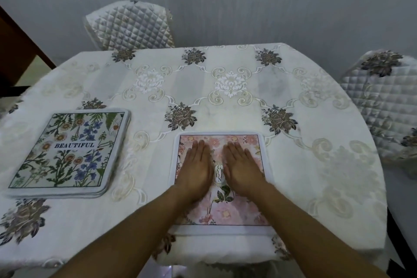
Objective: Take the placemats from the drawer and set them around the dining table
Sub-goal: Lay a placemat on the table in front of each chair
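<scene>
Palms of the left hand (197,168) and right hand (242,168) are laid flat, fingers extended and nothing gripped, side by side on the pink placemat (239,212), presumably to smooth it, while the stacked placemats (67,153) are left to the left hand's outer side.

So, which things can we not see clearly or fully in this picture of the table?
- Stack of placemats, head view: only the top one shows; the count beneath cannot be told.
- Pink placemat: the left hand and right hand lie flat on it and hide much of the print.
- Right chair: cut off by the picture edge.
- Far chair: its seat is hidden behind the table.
- The drawer: not in view.
</scene>
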Motion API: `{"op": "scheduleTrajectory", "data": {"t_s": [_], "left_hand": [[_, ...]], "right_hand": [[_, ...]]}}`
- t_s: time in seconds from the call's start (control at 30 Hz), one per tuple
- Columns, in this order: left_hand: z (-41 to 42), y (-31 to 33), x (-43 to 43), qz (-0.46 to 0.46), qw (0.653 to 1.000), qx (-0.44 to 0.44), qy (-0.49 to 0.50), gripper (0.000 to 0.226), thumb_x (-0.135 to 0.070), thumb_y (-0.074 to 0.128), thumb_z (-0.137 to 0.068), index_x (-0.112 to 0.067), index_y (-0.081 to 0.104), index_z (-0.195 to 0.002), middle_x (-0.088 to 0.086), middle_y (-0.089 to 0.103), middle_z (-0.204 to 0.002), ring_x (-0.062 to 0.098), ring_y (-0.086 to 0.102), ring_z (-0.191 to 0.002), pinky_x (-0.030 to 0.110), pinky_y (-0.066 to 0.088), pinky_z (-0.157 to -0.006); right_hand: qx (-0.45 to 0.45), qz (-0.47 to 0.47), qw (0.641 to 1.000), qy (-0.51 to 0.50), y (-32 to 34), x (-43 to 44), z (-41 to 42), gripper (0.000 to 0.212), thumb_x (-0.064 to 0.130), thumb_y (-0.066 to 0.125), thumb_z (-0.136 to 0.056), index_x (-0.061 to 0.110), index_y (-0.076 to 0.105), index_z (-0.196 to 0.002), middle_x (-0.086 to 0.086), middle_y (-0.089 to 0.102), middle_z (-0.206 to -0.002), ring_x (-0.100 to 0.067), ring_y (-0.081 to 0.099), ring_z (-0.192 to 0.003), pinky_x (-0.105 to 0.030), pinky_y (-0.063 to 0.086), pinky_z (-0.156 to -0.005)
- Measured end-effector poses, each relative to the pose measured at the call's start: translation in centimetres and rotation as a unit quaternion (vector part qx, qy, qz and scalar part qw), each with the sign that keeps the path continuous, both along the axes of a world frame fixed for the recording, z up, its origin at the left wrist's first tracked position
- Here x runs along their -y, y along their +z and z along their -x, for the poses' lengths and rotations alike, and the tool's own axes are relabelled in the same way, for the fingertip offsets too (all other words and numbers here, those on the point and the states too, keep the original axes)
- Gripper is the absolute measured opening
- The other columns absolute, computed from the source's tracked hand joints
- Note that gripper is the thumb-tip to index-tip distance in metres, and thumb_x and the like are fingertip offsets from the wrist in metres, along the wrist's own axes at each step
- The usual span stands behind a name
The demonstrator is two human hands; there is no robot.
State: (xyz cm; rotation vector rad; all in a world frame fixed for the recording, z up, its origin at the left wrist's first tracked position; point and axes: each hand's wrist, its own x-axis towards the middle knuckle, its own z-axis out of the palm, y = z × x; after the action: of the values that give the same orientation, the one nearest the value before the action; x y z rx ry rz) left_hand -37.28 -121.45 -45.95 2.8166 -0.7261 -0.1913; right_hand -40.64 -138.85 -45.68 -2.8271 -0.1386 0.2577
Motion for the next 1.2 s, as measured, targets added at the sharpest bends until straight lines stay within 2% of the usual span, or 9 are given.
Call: {"op": "scheduleTrajectory", "data": {"t_s": [0.17, 0.3, 0.37, 0.43, 0.57, 0.7, 0.9, 1.1, 1.2], "left_hand": [[-5.6, -2.2, 1.8, -0.065, 0.996, 0.003, -0.065, 0.067, -0.035, 0.004, -0.094, 0.001, 0.008, -0.15, 0.023, 0.012, -0.158, 0.036, 0.001, -0.147, 0.049, 0.01, -0.12], [-6.7, -2.3, 1.6, -0.036, 0.997, 0.008, -0.07, 0.068, -0.039, 0.006, -0.094, -0.003, 0.011, -0.151, 0.017, 0.012, -0.159, 0.029, 0.003, -0.148, 0.039, -0.001, -0.121], [-7.0, -2.2, 0.9, -0.014, 0.997, 0.019, -0.078, 0.066, -0.039, 0.01, -0.094, -0.006, 0.013, -0.152, 0.014, 0.013, -0.16, 0.025, 0.005, -0.148, 0.036, -0.001, -0.121], [-7.3, -1.9, -0.1, 0.0, 0.996, 0.028, -0.082, 0.062, -0.037, 0.015, -0.096, -0.008, 0.015, -0.152, 0.013, 0.015, -0.16, 0.024, 0.007, -0.148, 0.035, 0.0, -0.12], [-8.2, -2.0, -2.9, -0.004, 0.998, 0.025, -0.061, 0.058, -0.033, 0.022, -0.101, -0.008, 0.012, -0.152, 0.013, 0.011, -0.16, 0.024, 0.003, -0.149, 0.041, 0.006, -0.122], [-7.6, -2.2, -4.9, 0.02, 1.0, 0.009, -0.02, 0.059, -0.038, 0.016, -0.102, -0.01, 0.007, -0.153, 0.008, 0.002, -0.161, 0.02, -0.005, -0.148, 0.033, -0.002, -0.119], [-2.3, -2.6, -6.1, 0.034, 0.999, 0.002, 0.01, 0.059, -0.04, 0.017, -0.103, -0.01, 0.005, -0.152, 0.006, -0.005, -0.159, 0.02, -0.01, -0.147, 0.035, -0.002, -0.121], [9.3, -2.7, -8.2, 0.051, 0.998, -0.014, 0.03, 0.06, -0.043, 0.019, -0.102, -0.015, 0.0, -0.152, 0.003, -0.009, -0.16, 0.019, -0.011, -0.148, 0.034, -0.005, -0.118], [13.2, -1.9, -9.5, 0.005, 0.998, -0.061, 0.015, 0.063, -0.046, 0.024, -0.1, -0.009, 0.022, -0.15, 0.012, 0.018, -0.158, 0.027, 0.009, -0.147, 0.033, 0.002, -0.116]], "right_hand": [[-0.018, 0.023, 0.999, 0.025, -0.6, -0.4, -5.9, 0.06, 0.04, 0.016, -0.102, 0.013, 0.005, -0.154, -0.005, 0.002, -0.163, -0.021, -0.004, -0.15, -0.042, 0.001, -0.122], [0.004, 0.036, 0.999, 0.032, -1.7, -0.6, -7.3, 0.062, 0.042, 0.011, -0.099, 0.014, 0.003, -0.154, -0.004, 0.001, -0.163, -0.019, -0.006, -0.15, -0.041, -0.003, -0.122], [0.023, 0.04, 0.998, 0.044, -2.1, -0.4, -7.1, 0.067, 0.044, 0.005, -0.095, 0.012, 0.005, -0.154, -0.006, 0.004, -0.163, -0.02, -0.003, -0.15, -0.04, -0.001, -0.122], [0.041, 0.036, 0.997, 0.051, -2.4, 0.5, -6.7, 0.066, 0.042, 0.009, -0.096, 0.011, 0.007, -0.154, -0.007, 0.006, -0.163, -0.02, -0.001, -0.15, -0.039, 0.0, -0.121], [0.05, 0.029, 0.998, -0.001, -3.0, 4.5, -5.6, 0.07, 0.045, 0.008, -0.093, 0.01, 0.009, -0.154, -0.009, 0.008, -0.163, -0.021, 0.001, -0.15, -0.038, 0.002, -0.122], [0.058, 0.017, 0.997, -0.044, -2.8, 6.7, -4.1, 0.075, 0.047, 0.006, -0.09, 0.009, 0.012, -0.154, -0.01, 0.01, -0.162, -0.022, 0.002, -0.15, -0.035, -0.003, -0.119], [0.049, 0.025, 0.996, -0.072, -2.6, 5.1, 0.8, 0.071, 0.046, 0.009, -0.093, 0.008, 0.01, -0.153, -0.011, 0.007, -0.162, -0.021, -0.003, -0.149, -0.036, -0.002, -0.121], [0.009, 0.008, 0.995, -0.098, -2.2, 2.0, 13.3, 0.065, 0.043, 0.016, -0.098, 0.006, 0.025, -0.15, -0.012, 0.021, -0.159, -0.023, 0.008, -0.149, -0.035, 0.004, -0.119], [-0.023, 0.001, 0.992, -0.121, -0.9, 0.4, 16.8, 0.066, 0.043, 0.017, -0.096, 0.007, 0.031, -0.148, -0.012, 0.032, -0.155, -0.019, 0.005, -0.149, -0.032, 0.005, -0.117]]}}
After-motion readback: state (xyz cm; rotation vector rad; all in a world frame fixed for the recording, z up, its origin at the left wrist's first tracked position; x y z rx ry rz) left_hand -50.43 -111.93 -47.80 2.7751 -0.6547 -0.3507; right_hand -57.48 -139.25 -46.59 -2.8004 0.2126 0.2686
